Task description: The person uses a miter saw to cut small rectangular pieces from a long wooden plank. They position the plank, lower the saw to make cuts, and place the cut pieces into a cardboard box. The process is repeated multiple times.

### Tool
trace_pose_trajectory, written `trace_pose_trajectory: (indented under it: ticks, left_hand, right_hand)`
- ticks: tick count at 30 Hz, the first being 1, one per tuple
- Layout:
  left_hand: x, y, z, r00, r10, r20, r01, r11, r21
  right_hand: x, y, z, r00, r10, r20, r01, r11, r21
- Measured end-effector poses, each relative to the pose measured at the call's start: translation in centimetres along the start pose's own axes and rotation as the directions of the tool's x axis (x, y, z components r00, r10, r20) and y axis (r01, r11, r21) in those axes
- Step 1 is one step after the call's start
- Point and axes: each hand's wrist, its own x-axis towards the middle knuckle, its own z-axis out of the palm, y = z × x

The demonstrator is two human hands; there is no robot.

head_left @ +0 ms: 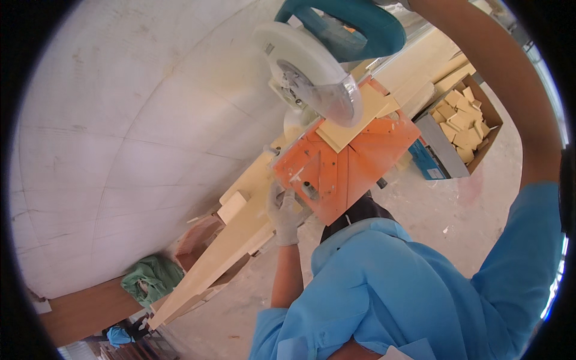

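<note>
A miter saw stands before me, with a teal handle (pixel 375 27), a white blade guard (pixel 306 60) and an orange saw table (pixel 324 174). A short pale wooden board (pixel 351 129) lies on the table under the guard. My gloved left hand (pixel 284 215) is at the table's near left edge, its fingers bent against that edge beside a long pale plank. My right arm reaches up to the top of the view. Only a sliver of my gloved right hand (pixel 403 3) shows by the saw handle; its fingers are cut off by the frame.
Long pale planks (pixel 222 261) extend to the lower left along a whitish wall (pixel 162 138). To the right, a cardboard box (pixel 447 150) holds several wood offcuts (pixel 465 123). A green sack (pixel 153 279) lies by the wall. Another person in blue (pixel 119 336) shows at lower left.
</note>
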Motion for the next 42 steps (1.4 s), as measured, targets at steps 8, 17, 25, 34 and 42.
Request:
trace_pose_trajectory:
  ticks: [8,17,25,34,42]
  left_hand:
    - [-2.1,-1.5,-5.8,0.996,-0.016,-0.091,0.022,0.998,0.056]
    - [-1.4,-0.3,-7.0,0.998,0.005,-0.063,-0.005,1.0,0.002]
    - [0.1,-0.7,-7.0,0.996,0.088,-0.007,-0.087,0.992,0.093]
    - [-0.1,-2.5,-5.5,0.99,0.121,0.073,-0.126,0.99,0.068]
    - [-2.4,-3.4,-1.2,0.998,-0.001,0.059,-0.002,0.999,0.036]
  right_hand:
    - [1.2,0.3,1.9,0.991,0.126,-0.048,-0.12,0.987,0.106]
    - [-1.4,3.1,2.9,0.96,0.014,-0.281,-0.033,0.997,-0.065]
    - [-13.9,20.9,15.8,0.916,0.245,-0.317,-0.084,0.891,0.446]
    - [-12.4,15.8,11.6,0.936,-0.079,-0.342,0.083,0.997,-0.003]
    - [-4.2,3.6,3.2,0.999,-0.035,-0.024,0.039,0.978,0.203]
